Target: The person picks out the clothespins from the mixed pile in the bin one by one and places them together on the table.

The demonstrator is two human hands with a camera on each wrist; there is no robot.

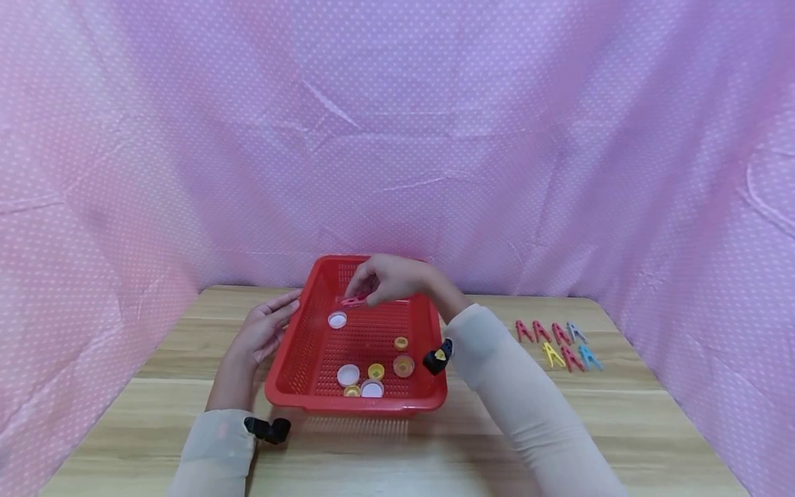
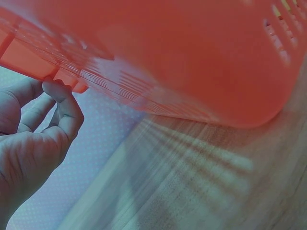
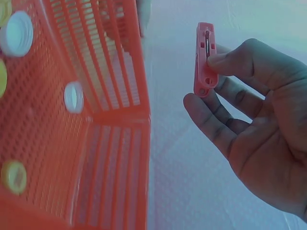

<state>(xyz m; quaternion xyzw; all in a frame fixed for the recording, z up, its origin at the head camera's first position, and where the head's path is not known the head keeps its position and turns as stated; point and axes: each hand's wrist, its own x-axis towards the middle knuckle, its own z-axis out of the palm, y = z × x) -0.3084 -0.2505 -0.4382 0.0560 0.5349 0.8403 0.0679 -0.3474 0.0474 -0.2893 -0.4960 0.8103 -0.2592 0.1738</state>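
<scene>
A red plastic basket [image 1: 348,402] with slotted sides stands on the table in the head view. My left hand [image 1: 263,331] is at its left side; in the left wrist view, that hand's thumb and fingers [image 2: 62,91] grip the rim. Over the far part of the basket, my right hand [image 1: 397,277] pinches a pink clothespin [image 3: 207,62] between thumb and fingers. Just below it in the head view lies a white cap [image 1: 337,319]. Nearer the front of the basket are more white caps [image 1: 348,375] and several yellow caps [image 1: 375,371].
Several pink, yellow and blue clothespins [image 1: 540,331] lie in two rows on the wooden table [image 1: 522,414], right of the basket. Behind the table hangs a pink dotted cloth [image 1: 397,152], which also runs along both sides.
</scene>
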